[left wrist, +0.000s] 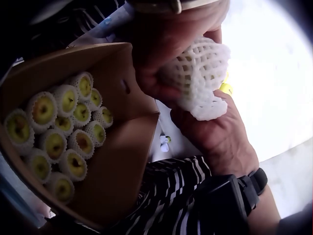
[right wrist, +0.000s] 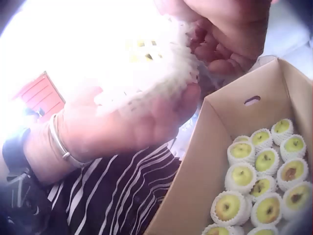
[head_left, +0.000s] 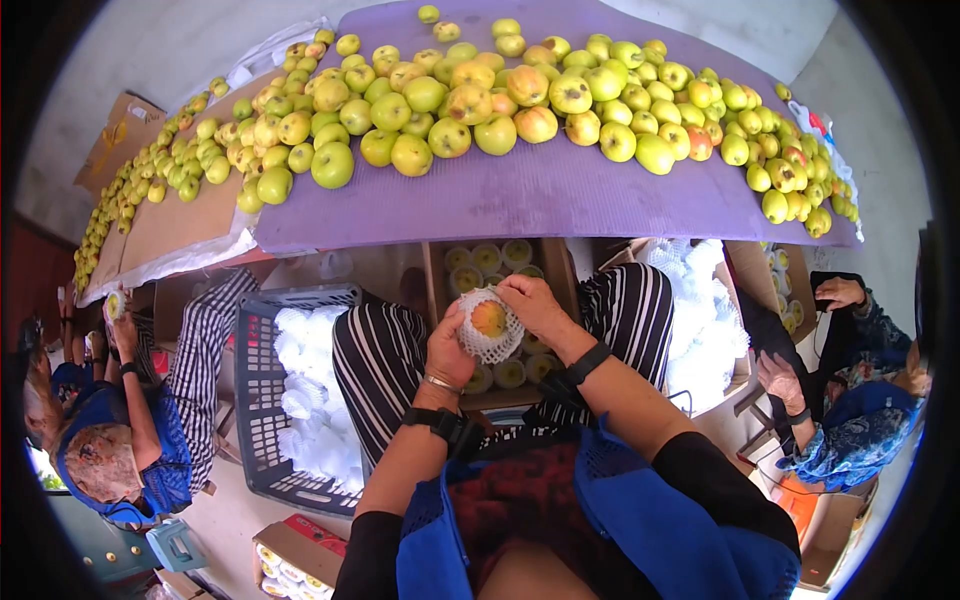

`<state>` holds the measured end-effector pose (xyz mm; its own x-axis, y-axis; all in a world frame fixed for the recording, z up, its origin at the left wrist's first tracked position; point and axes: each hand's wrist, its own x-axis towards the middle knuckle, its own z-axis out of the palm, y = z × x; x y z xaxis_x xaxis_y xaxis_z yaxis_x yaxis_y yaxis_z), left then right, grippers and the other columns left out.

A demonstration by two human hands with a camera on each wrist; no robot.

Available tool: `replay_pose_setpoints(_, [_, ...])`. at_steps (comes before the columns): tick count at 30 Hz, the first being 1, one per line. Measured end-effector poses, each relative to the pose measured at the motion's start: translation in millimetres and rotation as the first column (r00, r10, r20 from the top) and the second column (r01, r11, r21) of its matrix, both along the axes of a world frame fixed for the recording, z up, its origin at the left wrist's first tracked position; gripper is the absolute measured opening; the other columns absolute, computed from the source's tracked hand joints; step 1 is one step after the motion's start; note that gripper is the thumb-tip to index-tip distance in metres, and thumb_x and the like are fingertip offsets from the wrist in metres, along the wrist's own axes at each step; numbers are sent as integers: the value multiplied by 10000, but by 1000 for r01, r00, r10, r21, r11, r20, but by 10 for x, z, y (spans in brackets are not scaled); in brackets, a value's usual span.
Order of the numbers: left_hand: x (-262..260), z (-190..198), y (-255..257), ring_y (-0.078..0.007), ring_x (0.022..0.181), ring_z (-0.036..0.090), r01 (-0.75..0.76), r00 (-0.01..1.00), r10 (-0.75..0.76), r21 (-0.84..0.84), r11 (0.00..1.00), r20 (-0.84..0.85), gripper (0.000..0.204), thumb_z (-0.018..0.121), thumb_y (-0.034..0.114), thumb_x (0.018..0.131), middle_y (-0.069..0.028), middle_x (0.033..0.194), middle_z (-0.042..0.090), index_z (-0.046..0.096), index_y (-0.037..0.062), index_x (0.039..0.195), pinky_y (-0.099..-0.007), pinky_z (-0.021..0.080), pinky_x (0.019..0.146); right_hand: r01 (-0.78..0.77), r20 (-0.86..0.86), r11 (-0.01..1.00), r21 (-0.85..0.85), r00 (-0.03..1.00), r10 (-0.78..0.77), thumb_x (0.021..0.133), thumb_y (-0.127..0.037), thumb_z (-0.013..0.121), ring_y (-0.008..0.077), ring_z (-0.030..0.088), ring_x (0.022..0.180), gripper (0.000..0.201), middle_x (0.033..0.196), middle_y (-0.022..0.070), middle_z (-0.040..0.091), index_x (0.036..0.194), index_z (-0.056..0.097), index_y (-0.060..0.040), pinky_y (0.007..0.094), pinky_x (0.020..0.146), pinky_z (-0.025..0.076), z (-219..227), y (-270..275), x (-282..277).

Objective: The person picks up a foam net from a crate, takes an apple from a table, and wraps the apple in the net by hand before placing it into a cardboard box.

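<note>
Between the two hands is a yellow-green apple (head_left: 489,318) with a reddish patch, wrapped in a white foam net (left wrist: 198,73). My left hand (head_left: 448,352) grips the wrapped apple from the side, its fingers curled round it. With curled fingers, my right hand (head_left: 533,303) pinches the edge of the net at the apple's far side. Glare washes out much of the net in the right wrist view. Below the hands, between the knees, stands an open cardboard box (right wrist: 195,161) holding several net-wrapped apples (left wrist: 56,144).
Ahead, loose apples (head_left: 470,103) are heaped on a purple mat (head_left: 400,215). A grey plastic crate (head_left: 262,440) of white foam nets (head_left: 315,400) stands at the left; more foam nets (head_left: 700,330) fill a box at the right. Other people sit on both sides.
</note>
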<state>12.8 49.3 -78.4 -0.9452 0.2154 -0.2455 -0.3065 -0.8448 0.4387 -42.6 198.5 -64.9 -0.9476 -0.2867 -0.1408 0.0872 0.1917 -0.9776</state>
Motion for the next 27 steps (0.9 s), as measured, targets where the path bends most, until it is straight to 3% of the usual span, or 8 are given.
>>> replay_pose_setpoints(5, [-43, 34, -9, -273, 1115, 412, -64, 997, 55, 172, 983, 57, 411, 377, 281, 853, -108, 1208, 439, 395, 54, 1196, -431, 307, 947, -54, 82, 997, -57, 995, 59, 783, -143, 518, 110, 508, 636, 166, 748, 27, 567, 865, 557, -4, 239, 545, 409, 58, 29, 49])
replay_pose_setpoints(8, [-16, 91, -6, -296, 1132, 387, -44, 997, 31, 222, 974, 66, 421, 334, 305, 866, -116, 1241, 402, 380, 61, 1207, -474, 297, 940, 64, 395, 950, -306, 916, 65, 787, -103, 513, 133, 544, 680, 169, 818, 40, 571, 931, 532, -18, 251, 585, 448, 22, 61, 42])
replay_pose_setpoints(13, [-37, -4, -32, -313, 1147, 365, -65, 990, 30, 254, 965, 140, 439, 306, 334, 862, -123, 1259, 378, 380, 71, 1205, -493, 289, 936, 153, 479, 619, -771, 780, 403, 804, -61, 479, 196, 572, 819, 169, 915, 66, 568, 969, 510, -37, 348, 706, 479, -55, 111, 63])
replay_pose_setpoints(16, [-36, -12, -45, -311, 1148, 365, -65, 986, 18, 289, 955, 163, 442, 312, 342, 854, -126, 1255, 383, 391, 73, 1196, -483, 293, 935, 116, 455, 609, -785, 775, 439, 798, -52, 479, 187, 565, 816, 164, 906, 61, 568, 958, 513, -48, 360, 705, 472, -59, 111, 69])
replay_pose_setpoints(20, [-26, 33, -52, -307, 1122, 394, -62, 981, -8, 352, 934, 194, 429, 324, 343, 846, -120, 1225, 417, 416, 79, 1172, -474, 321, 911, 83, 476, 722, -686, 802, 360, 774, -36, 494, 166, 558, 778, 161, 888, 57, 567, 931, 524, -54, 336, 692, 466, -2, 105, 70])
replay_pose_setpoints(22, [-31, 3, -61, -299, 1102, 413, -65, 978, -6, 336, 939, 207, 421, 327, 348, 849, -111, 1206, 435, 423, 83, 1162, -468, 342, 890, -32, 466, 959, -283, 869, 167, 752, -45, 520, 155, 544, 762, 157, 870, 53, 566, 908, 534, -40, 302, 685, 451, 27, 90, 63])
replay_pose_setpoints(25, [-50, -41, -58, -282, 1068, 444, -84, 974, 22, 268, 960, 225, 418, 321, 375, 862, -93, 1175, 463, 435, 91, 1146, -450, 380, 850, 1, 122, 996, 86, 992, -12, 738, -68, 552, 156, 536, 774, 177, 852, 54, 567, 908, 543, -17, 275, 673, 441, -201, 98, 56])
replay_pose_setpoints(27, [-49, -62, -39, -273, 1053, 456, -102, 972, 51, 214, 972, 231, 424, 312, 397, 871, -84, 1162, 473, 440, 94, 1139, -440, 396, 831, 33, 109, 999, 1, 994, -33, 744, -96, 561, 165, 534, 789, 223, 879, 64, 560, 947, 529, -9, 279, 670, 440, -224, 118, 18])
